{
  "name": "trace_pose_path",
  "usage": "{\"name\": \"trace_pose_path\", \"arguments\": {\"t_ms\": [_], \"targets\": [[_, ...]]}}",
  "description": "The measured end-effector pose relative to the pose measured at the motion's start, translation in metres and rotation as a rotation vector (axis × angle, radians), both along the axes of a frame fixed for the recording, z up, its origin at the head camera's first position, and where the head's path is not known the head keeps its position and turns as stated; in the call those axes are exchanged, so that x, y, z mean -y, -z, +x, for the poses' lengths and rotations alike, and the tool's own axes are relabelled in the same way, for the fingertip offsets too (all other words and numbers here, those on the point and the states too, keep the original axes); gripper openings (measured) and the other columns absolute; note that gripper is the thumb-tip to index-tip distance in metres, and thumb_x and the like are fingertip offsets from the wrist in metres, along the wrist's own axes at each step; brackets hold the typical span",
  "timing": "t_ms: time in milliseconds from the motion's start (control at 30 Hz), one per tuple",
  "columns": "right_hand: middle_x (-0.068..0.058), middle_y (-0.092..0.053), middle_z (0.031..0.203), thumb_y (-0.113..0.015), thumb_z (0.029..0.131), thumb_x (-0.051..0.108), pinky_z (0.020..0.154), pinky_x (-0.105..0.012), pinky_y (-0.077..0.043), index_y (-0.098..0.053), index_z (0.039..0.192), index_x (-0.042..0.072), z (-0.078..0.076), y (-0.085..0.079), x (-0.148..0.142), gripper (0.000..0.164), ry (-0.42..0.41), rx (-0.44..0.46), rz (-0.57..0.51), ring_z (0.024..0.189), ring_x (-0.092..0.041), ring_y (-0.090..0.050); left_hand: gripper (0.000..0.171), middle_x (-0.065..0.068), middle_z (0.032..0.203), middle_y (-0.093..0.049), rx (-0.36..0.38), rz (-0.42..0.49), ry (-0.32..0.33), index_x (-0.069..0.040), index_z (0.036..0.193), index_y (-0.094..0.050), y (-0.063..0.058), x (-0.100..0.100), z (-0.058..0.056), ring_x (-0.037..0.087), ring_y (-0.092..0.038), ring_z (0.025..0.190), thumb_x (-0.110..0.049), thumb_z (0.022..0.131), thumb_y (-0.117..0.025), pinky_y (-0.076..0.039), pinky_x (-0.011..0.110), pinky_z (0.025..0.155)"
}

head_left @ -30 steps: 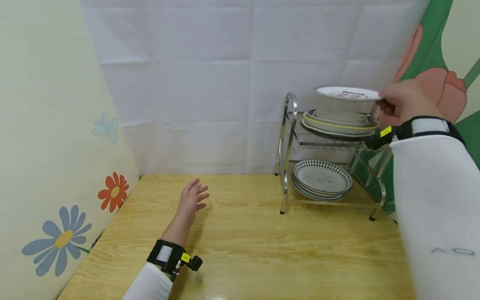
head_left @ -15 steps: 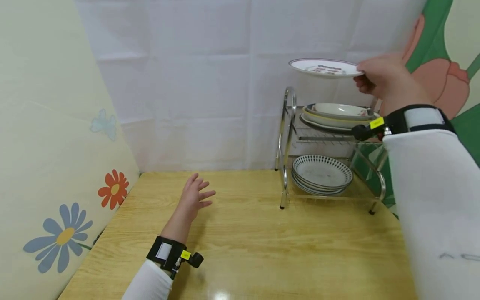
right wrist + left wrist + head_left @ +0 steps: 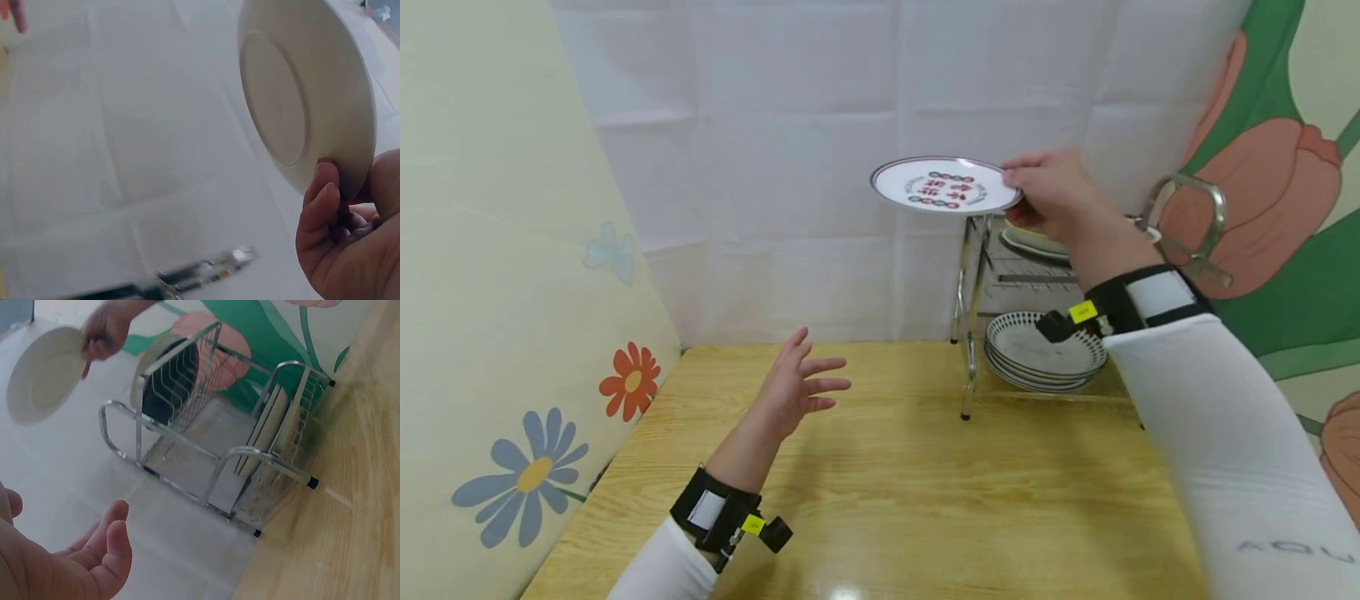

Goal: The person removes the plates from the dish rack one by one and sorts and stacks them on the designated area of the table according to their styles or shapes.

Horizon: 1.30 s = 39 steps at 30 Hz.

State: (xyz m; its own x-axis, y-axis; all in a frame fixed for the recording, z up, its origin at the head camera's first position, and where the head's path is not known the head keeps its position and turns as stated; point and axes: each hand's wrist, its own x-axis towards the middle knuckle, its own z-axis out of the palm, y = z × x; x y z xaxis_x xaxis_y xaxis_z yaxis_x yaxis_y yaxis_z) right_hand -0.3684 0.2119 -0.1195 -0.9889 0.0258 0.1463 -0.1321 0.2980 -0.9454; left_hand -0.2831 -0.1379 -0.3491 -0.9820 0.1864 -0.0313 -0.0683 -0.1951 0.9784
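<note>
My right hand (image 3: pixel 1052 192) pinches the right rim of a white plate (image 3: pixel 943 185) with red characters and a dark rim line. The plate is in the air, left of and above the rack's upper shelf in the head view. Its plain underside (image 3: pixel 312 81) faces the right wrist camera, with the thumb on one face and curled fingers on the other. My left hand (image 3: pixel 793 387) holds nothing; its fingers are spread above the left half of the wooden table, palm turned to the right.
A two-tier metal dish rack (image 3: pixel 973 308) stands at the table's back right. Dishes (image 3: pixel 1037 242) stacked on its upper shelf are partly hidden by my right arm. Dotted-rim plates (image 3: pixel 1045 354) fill the lower shelf. A white cloth (image 3: pixel 775 167) hangs behind the wooden table (image 3: pixel 887 467).
The right hand has lifted the plate off the upper-shelf stack, then carried it left and somewhat down. The left hand has shifted slightly, its fingers spreading more.
</note>
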Motion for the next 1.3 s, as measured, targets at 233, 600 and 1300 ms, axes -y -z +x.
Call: {"name": "trace_pose_path", "arguments": {"t_ms": [233, 600, 1300], "targets": [[0.004, -0.071, 0.083, -0.055, 0.106, 0.017, 0.053, -0.021, -0.052, -0.053, 0.148, 0.005, 0.018, 0.053, 0.038, 0.043, -0.132, 0.004, 0.0, 0.058, -0.009, -0.061, 0.065, 0.003, 0.119, -0.077, -0.053, -0.042, 0.019, -0.038, 0.164, -0.002, -0.021, -0.006, 0.017, 0.013, -0.076, 0.082, -0.06, 0.108, -0.025, -0.055, 0.027, 0.07], [-0.006, -0.071, 0.095, -0.053, 0.106, 0.016, 0.052, -0.022, -0.051, -0.049, 0.15, 0.006, 0.039, 0.144, 0.074, 0.046, -0.225, 0.167, -0.06, 0.057, -0.011, -0.06, 0.065, 0.001, 0.097, -0.077, -0.042, -0.014, 0.006, -0.039, 0.162, 0.006, -0.029, -0.011, 0.039, 0.017, -0.071, 0.073, -0.063, 0.106, -0.017, -0.052, 0.028, 0.068], [0.0, -0.071, 0.082, -0.053, 0.106, 0.014, 0.047, -0.021, -0.047, -0.053, 0.147, 0.004, 0.058, 0.228, 0.091, 0.042, -0.247, 0.168, -0.262, 0.052, -0.009, -0.056, 0.06, -0.002, 0.09, -0.077, -0.035, 0.017, 0.008, -0.026, 0.163, -0.016, 0.009, -0.008, 0.054, 0.015, -0.065, 0.061, -0.015, 0.105, -0.027, -0.055, 0.031, 0.066]]}}
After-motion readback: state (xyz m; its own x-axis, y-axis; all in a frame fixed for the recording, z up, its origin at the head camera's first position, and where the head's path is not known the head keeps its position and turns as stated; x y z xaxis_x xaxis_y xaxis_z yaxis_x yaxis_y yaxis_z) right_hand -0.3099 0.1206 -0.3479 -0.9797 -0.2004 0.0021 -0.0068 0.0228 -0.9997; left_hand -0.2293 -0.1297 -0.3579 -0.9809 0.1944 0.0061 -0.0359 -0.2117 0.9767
